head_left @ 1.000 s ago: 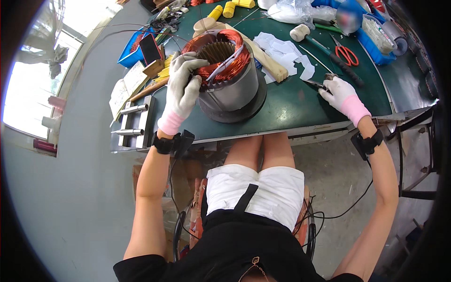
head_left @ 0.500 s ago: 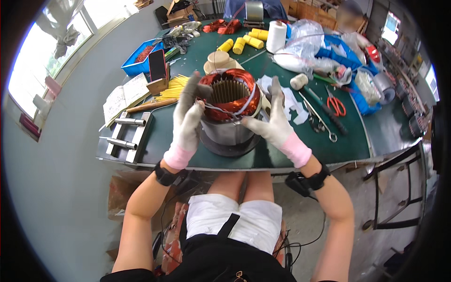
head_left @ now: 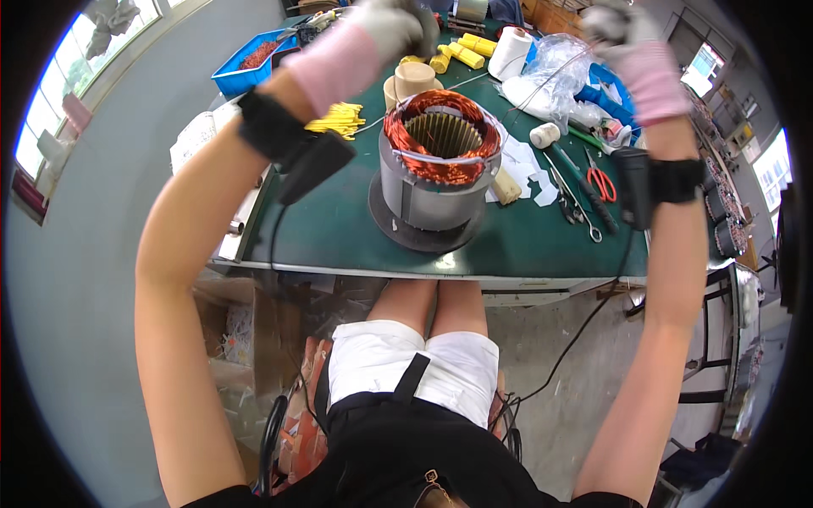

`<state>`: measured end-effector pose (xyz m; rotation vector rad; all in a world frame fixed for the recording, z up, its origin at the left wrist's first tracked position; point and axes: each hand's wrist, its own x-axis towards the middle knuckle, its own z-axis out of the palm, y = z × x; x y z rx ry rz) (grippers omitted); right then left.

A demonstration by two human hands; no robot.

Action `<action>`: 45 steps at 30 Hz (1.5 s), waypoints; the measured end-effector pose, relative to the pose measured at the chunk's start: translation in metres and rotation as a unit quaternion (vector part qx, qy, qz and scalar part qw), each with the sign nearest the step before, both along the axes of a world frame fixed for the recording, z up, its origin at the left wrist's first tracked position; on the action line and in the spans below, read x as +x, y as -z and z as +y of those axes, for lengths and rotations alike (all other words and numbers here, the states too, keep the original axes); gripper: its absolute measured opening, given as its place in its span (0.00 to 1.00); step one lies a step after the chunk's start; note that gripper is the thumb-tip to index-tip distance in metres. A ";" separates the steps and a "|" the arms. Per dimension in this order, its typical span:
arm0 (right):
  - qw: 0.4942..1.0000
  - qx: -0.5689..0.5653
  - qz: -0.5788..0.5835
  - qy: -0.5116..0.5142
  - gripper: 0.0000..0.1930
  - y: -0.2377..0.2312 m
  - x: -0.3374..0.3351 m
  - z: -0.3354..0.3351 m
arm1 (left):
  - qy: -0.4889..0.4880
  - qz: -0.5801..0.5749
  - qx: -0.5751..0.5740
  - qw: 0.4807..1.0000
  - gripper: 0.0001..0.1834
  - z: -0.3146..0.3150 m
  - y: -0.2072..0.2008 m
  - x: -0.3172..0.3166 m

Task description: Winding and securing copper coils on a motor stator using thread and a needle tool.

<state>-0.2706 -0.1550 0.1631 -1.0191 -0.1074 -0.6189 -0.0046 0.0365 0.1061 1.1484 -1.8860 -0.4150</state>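
A motor stator point(head_left: 432, 190) stands upright on a dark round base point(head_left: 391, 227) on the green table. Its grey metal body carries a ring of copper windings point(head_left: 449, 173), with pale cord lashed round the top. My left hand point(head_left: 394, 30), in a grey-and-white glove with a pink cuff, is raised beyond the stator to the left, fingers curled. Gloved the same way, my right hand point(head_left: 622, 30) is lifted far to the right, closed too. Both hands are apart from the stator. Blur and the angle hide what they grip.
Behind the stator are tan round blocks point(head_left: 415, 78), yellow rolls point(head_left: 464, 56) and a white thread spool point(head_left: 511, 55). To its right lie paper scraps point(head_left: 525, 169), red-handled scissors point(head_left: 600, 179) and a metal rod point(head_left: 574, 199). Blue trays point(head_left: 233, 80) sit farther out.
Both hands have left the stator's top and swung upward and apart, left hand up, right hand up and to the right. Their fingers have curled closed. The view has shifted slightly.
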 end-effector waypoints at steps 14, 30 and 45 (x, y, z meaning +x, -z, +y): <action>0.850 -0.235 0.230 0.411 0.30 0.252 0.021 0.228 | -0.194 0.421 0.107 0.880 0.25 0.054 0.189 -0.017; 0.844 -0.265 0.237 0.401 0.16 0.224 0.014 0.174 | -0.201 0.371 0.040 0.906 0.26 0.080 0.208 -0.020; 0.861 -0.190 0.162 0.444 0.22 0.193 0.035 0.156 | -0.164 0.352 0.060 0.920 0.31 0.114 0.198 -0.087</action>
